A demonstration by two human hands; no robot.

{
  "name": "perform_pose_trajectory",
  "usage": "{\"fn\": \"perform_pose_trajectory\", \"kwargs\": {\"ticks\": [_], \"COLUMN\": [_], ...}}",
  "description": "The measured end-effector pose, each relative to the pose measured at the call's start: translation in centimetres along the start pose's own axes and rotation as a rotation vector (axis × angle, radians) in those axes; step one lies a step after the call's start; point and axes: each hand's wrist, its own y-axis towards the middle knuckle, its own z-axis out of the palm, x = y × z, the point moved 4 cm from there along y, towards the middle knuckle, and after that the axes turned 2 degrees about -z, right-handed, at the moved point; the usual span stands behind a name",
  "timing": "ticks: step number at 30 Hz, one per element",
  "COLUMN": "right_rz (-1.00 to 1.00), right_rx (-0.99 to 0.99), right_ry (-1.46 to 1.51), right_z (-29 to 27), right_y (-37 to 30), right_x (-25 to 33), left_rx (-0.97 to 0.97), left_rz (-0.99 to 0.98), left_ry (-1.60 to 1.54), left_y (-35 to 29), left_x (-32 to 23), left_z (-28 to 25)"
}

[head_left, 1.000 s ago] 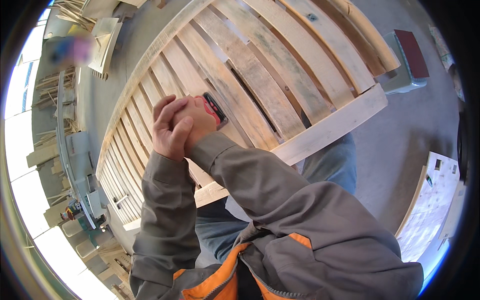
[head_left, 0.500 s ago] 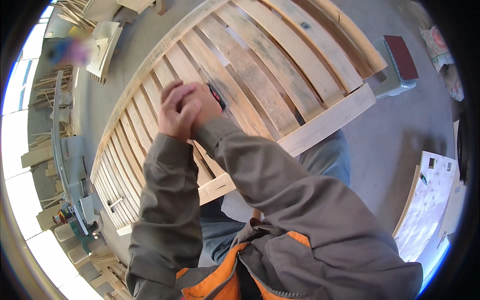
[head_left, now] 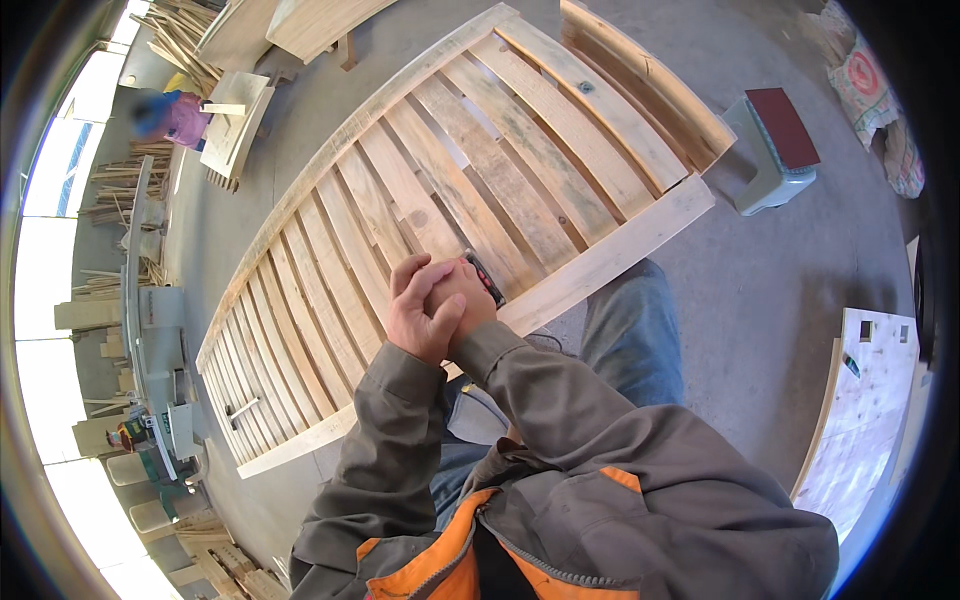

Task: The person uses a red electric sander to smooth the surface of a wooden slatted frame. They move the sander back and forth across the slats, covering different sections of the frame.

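A slatted wooden panel [head_left: 455,225], with pale slats set between long side rails, lies slanting in front of me. My right hand [head_left: 474,292] is closed on a black-and-red hand tool [head_left: 484,278], mostly hidden under my hands, over the slats close to the near rail [head_left: 610,257]. Wrapped over the right hand is my left hand [head_left: 425,312], its fingers bent around it. The tool's underside and its exact kind do not show. A dark cord [head_left: 548,338] shows just beside my right sleeve.
A small metal tool [head_left: 242,408] lies on the panel's far-left slats. A grey stool with a dark red top [head_left: 783,130] stands to the right. At lower right is a white board [head_left: 866,400] with square holes. Stacked timber and a person in pink [head_left: 183,120] are at upper left.
Both hands, still clasped together, have come back toward me with the tool, along the slats from the middle of the panel to the near rail. My view has shifted slightly.
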Motion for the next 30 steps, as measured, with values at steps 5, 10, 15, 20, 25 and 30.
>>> {"fn": "perform_pose_trajectory", "kwargs": {"ticks": [5,10,15,20,25,30], "right_rz": [-0.055,0.037,-0.068,-0.078,-0.09,-0.113], "right_rx": [-0.02,-0.195,-0.138,-0.157,-0.198,-0.18], "right_ry": [0.041,0.092,0.156,0.159,0.11,0.151], "right_z": [-0.3,1.5,-0.6,-0.6,-0.6,-0.9], "right_y": [0.7,5.1,8.5,11.5,14.3,17.5], "right_x": [-0.8,-2.7,-1.3,-2.1,-2.0,-2.0], "left_rx": [0.002,0.017,0.038,0.041,0.004,-0.03], "left_rz": [-0.002,0.018,-0.02,-0.02,-0.019,-0.026], "left_ry": [0.036,0.026,0.062,0.056,0.042,0.007], "left_y": [1.0,5.2,8.5,11.4,13.8,16.6], "left_x": [-0.3,1.1,1.9,2.9,3.9,5.3], "left_z": [0.4,-0.1,-2.3,-2.6,-3.7,-4.9]}}
